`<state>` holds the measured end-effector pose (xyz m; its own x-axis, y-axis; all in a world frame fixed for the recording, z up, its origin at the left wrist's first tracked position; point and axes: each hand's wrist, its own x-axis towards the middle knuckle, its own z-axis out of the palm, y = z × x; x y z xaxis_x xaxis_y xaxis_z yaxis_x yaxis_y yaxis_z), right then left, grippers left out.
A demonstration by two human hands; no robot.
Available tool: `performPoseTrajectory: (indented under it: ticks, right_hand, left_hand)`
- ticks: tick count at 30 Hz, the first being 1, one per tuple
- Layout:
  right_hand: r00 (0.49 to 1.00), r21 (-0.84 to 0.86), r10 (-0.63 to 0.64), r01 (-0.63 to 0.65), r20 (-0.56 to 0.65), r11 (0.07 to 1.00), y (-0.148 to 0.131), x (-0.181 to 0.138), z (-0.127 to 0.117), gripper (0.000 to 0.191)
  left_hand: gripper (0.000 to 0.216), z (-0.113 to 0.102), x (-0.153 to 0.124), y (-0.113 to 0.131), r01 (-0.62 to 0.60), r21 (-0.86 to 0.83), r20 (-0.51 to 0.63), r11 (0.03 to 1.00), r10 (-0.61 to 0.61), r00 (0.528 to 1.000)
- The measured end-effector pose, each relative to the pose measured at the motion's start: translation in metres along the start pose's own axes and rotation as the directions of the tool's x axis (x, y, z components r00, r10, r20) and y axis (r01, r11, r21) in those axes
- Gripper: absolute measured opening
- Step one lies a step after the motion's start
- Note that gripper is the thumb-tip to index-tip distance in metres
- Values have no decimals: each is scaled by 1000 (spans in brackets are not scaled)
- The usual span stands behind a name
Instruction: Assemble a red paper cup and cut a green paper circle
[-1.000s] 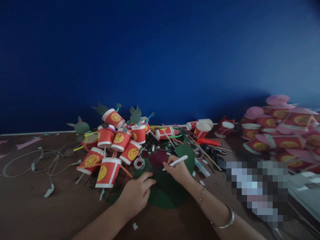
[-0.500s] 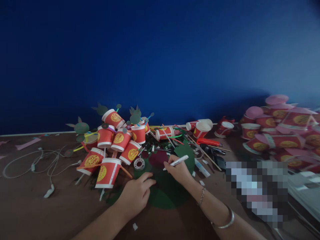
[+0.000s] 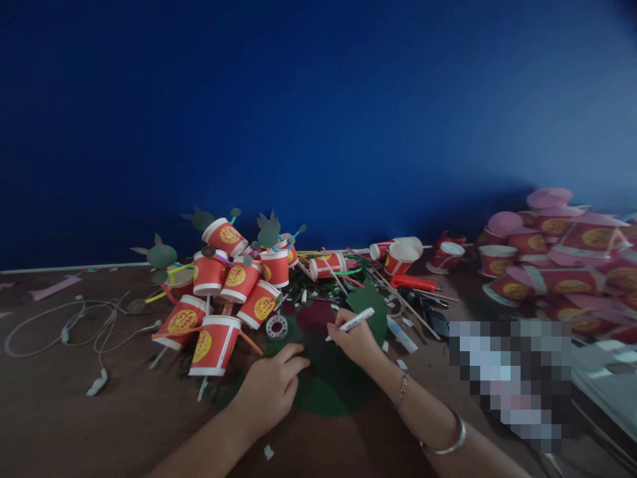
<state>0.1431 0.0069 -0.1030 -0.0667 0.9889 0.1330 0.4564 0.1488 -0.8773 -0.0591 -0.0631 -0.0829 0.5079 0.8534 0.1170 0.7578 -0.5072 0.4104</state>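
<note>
Here the right grip [image 3: 354,343] pinches a marker [image 3: 357,319], left grip [image 3: 271,386] loose on green paper [image 3: 334,393].

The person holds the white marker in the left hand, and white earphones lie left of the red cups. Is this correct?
Not the hand: the head view shows the white marker in the right hand. The white earphones do lie left of the red cups.
</note>
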Motion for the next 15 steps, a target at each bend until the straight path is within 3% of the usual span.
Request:
performPoseTrajectory:
  ticks: [7, 12, 15]
  right_hand:
    - [999, -42, -32, 31, -15, 999, -2, 1, -1, 25]
    - [999, 146, -18, 25, -49, 989, -10, -2, -2, 33]
    - [998, 182, -57, 59, -14, 981, -15, -5, 0, 28]
  left_hand:
    - [43, 1, 0, -1, 10, 0, 8, 1000, -10, 1000]
    - [41, 2, -1, -1, 12, 0, 2, 1000, -12, 1000]
    - [40, 1, 0, 0, 10, 0, 0, 1000, -10, 1000]
